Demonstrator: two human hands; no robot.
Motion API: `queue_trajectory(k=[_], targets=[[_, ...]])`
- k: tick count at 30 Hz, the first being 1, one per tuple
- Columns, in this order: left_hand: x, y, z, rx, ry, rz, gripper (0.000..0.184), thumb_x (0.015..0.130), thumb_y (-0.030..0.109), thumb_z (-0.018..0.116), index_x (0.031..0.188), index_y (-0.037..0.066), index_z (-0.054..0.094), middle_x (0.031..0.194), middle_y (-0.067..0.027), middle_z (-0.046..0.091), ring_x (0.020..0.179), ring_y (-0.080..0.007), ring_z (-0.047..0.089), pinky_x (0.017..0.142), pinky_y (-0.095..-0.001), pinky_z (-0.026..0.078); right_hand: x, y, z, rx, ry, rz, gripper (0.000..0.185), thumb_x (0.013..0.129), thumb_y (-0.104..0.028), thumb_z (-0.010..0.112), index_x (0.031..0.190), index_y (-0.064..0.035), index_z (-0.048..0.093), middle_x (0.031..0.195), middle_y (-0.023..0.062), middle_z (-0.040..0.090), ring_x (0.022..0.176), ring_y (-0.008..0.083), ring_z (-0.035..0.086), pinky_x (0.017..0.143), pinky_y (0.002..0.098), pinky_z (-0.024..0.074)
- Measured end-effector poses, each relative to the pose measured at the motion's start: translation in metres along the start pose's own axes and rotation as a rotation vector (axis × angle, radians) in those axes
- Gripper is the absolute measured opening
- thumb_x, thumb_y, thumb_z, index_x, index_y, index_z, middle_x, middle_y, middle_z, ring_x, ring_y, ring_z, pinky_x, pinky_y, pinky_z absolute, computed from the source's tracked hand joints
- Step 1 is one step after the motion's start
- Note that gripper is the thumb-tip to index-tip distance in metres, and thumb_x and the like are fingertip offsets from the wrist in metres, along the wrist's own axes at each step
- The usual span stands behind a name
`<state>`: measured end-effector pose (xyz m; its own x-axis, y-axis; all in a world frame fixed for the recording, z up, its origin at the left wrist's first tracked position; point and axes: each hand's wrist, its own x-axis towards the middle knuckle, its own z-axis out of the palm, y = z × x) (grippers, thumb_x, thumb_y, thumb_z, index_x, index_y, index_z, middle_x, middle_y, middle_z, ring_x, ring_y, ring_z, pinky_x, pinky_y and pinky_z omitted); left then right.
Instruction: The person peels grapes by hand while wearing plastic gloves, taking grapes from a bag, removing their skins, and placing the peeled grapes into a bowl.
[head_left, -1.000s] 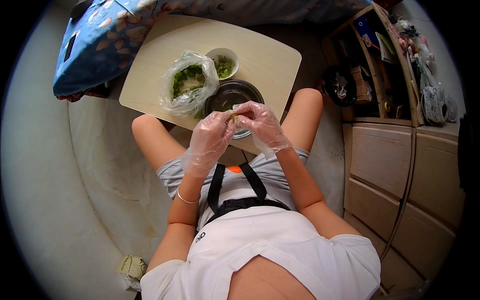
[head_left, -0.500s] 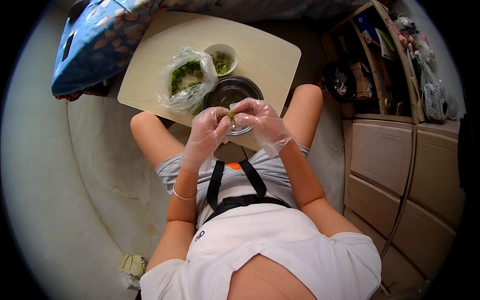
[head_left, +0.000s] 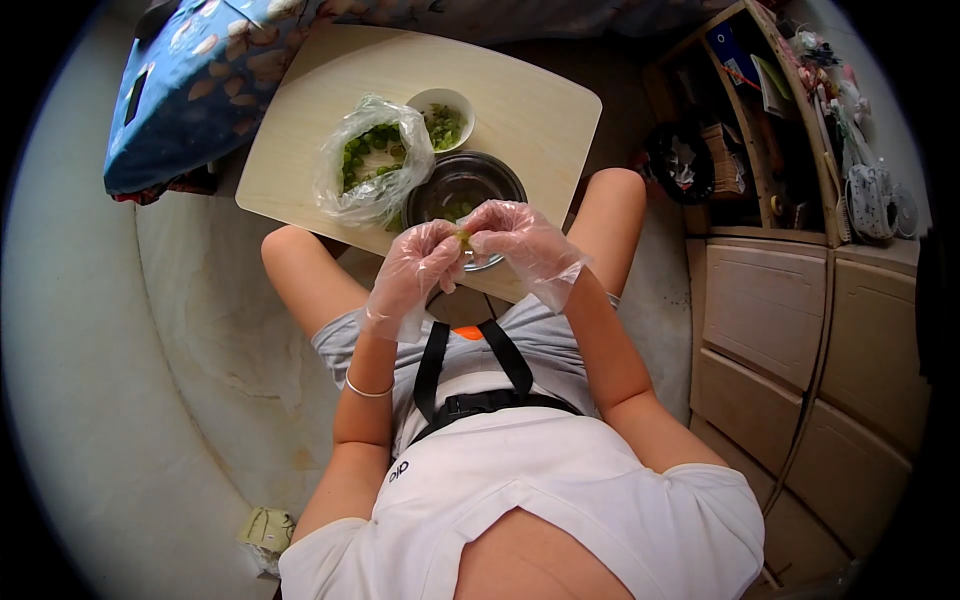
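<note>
Both hands wear clear plastic gloves and meet over the near rim of a metal bowl. A small yellow-green fruit, apparently a grape, is pinched between them, largely covered by the fingers. My left hand is closed on its left side; my right hand is closed on its right side. A few greenish pieces lie in the bottom of the metal bowl. Left of it stands an open clear plastic bag with round green grapes inside. Behind, a white bowl contains green scraps.
The pale low table stands in front of my knees. A blue flowered cloth hangs at the back left. To the right are a wooden shelf with assorted items and a cabinet. A small packet lies at the lower left.
My fingers have shifted slightly around the grape, and the right hand has tilted a little lower. The bowls and bag have stayed in place.
</note>
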<state>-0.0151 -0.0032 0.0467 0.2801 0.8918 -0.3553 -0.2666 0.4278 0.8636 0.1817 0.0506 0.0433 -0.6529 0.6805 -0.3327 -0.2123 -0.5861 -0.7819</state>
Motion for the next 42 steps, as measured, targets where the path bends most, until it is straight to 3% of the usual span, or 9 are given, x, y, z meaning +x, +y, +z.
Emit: queue_trajectory(k=[8, 14, 16, 22, 25, 28, 38, 40, 42], targets=[[0.006, -0.002, 0.000, 0.054, 0.030, -0.056, 0.019, 0.098, 0.018, 0.057, 0.099, -0.001, 0.060, 0.075, -0.0017, 0.060, 0.061, -0.0057, 0.054, 0.052, -0.0198, 0.047, -0.001, -0.001, 0.002, -0.158, 0.047, -0.010, 0.023, 0.085, -0.008, 0.068, 0.104, 0.0023, 0.061, 0.091, 0.0068, 0.065, 0.081, 0.0133, 0.061, 0.077, 0.0274, 0.0510], [0.014, -0.014, -0.001, -0.049, 0.098, 0.009, 0.017, 0.097, 0.018, 0.058, 0.095, 0.001, 0.061, 0.073, -0.0005, 0.060, 0.060, -0.0055, 0.054, 0.052, -0.0200, 0.047, -0.004, 0.013, 0.012, -0.273, 0.185, -0.300, 0.027, 0.086, -0.003, 0.066, 0.111, 0.0029, 0.060, 0.096, 0.0088, 0.064, 0.084, 0.0166, 0.064, 0.077, 0.0310, 0.0526], [0.016, -0.016, 0.001, 0.043, 0.190, -0.006, 0.017, 0.095, 0.018, 0.059, 0.094, 0.002, 0.063, 0.073, 0.0001, 0.060, 0.061, -0.0054, 0.055, 0.052, -0.0201, 0.048, -0.010, 0.001, 0.022, -0.858, 0.296, -0.481, 0.028, 0.084, 0.003, 0.066, 0.112, 0.0003, 0.063, 0.103, 0.0113, 0.064, 0.087, 0.0209, 0.066, 0.077, 0.0319, 0.0543], [0.016, -0.014, 0.009, 0.259, 0.283, 0.025, 0.016, 0.092, 0.016, 0.060, 0.093, 0.000, 0.065, 0.074, 0.0016, 0.060, 0.063, -0.0032, 0.054, 0.053, -0.0209, 0.051, -0.008, -0.003, 0.028, -1.138, 0.281, -0.693, 0.028, 0.078, 0.001, 0.068, 0.106, -0.0013, 0.061, 0.089, 0.0153, 0.062, 0.082, 0.0333, 0.064, 0.071, 0.0382, 0.0539], [0.017, -0.017, 0.009, 0.291, 0.275, 0.027, 0.016, 0.096, 0.015, 0.058, 0.096, 0.001, 0.065, 0.075, 0.0017, 0.060, 0.060, -0.0035, 0.052, 0.050, -0.0191, 0.045, -0.002, 0.003, 0.026, -1.259, 0.293, -0.791, 0.026, 0.077, -0.001, 0.068, 0.102, -0.0020, 0.061, 0.085, 0.0136, 0.061, 0.080, 0.0311, 0.064, 0.069, 0.0379, 0.0537], [0.017, -0.022, 0.006, 0.343, 0.233, 0.120, 0.015, 0.096, 0.012, 0.057, 0.098, 0.000, 0.066, 0.077, 0.0016, 0.061, 0.061, -0.0033, 0.053, 0.050, -0.0189, 0.046, -0.003, 0.005, 0.027, -1.320, 0.299, -0.736, 0.019, 0.083, 0.000, 0.066, 0.102, -0.0009, 0.064, 0.089, 0.0146, 0.064, 0.080, 0.0333, 0.065, 0.069, 0.0380, 0.0546], [0.017, -0.027, 0.003, 0.455, 0.192, 0.267, 0.015, 0.095, 0.008, 0.057, 0.100, -0.003, 0.066, 0.078, 0.0012, 0.062, 0.060, -0.0030, 0.053, 0.051, -0.0197, 0.045, -0.006, 0.006, 0.024, -1.392, 0.301, -0.701, 0.019, 0.082, -0.002, 0.066, 0.101, -0.0007, 0.063, 0.090, 0.0168, 0.064, 0.084, 0.0334, 0.065, 0.073, 0.0387, 0.0541], [0.016, -0.027, 0.002, 0.591, 0.234, 0.317, 0.014, 0.094, 0.007, 0.061, 0.100, -0.003, 0.067, 0.078, -0.0009, 0.063, 0.064, -0.0049, 0.055, 0.053, -0.0230, 0.047, -0.009, 0.001, 0.028, -1.429, 0.340, -0.504, 0.019, 0.082, -0.003, 0.067, 0.101, -0.0002, 0.064, 0.090, 0.0178, 0.065, 0.086, 0.0336, 0.065, 0.074, 0.0389, 0.0540], [0.015, -0.026, 0.006, 0.675, 0.262, 0.418, 0.013, 0.091, 0.006, 0.063, 0.099, -0.003, 0.067, 0.078, -0.0043, 0.064, 0.065, -0.0091, 0.058, 0.056, -0.0260, 0.048, -0.007, 0.004, 0.026, -1.344, 0.366, -0.509, 0.019, 0.083, -0.004, 0.066, 0.101, 0.0004, 0.065, 0.091, 0.0184, 0.066, 0.086, 0.0342, 0.065, 0.075, 0.0391, 0.0538]])
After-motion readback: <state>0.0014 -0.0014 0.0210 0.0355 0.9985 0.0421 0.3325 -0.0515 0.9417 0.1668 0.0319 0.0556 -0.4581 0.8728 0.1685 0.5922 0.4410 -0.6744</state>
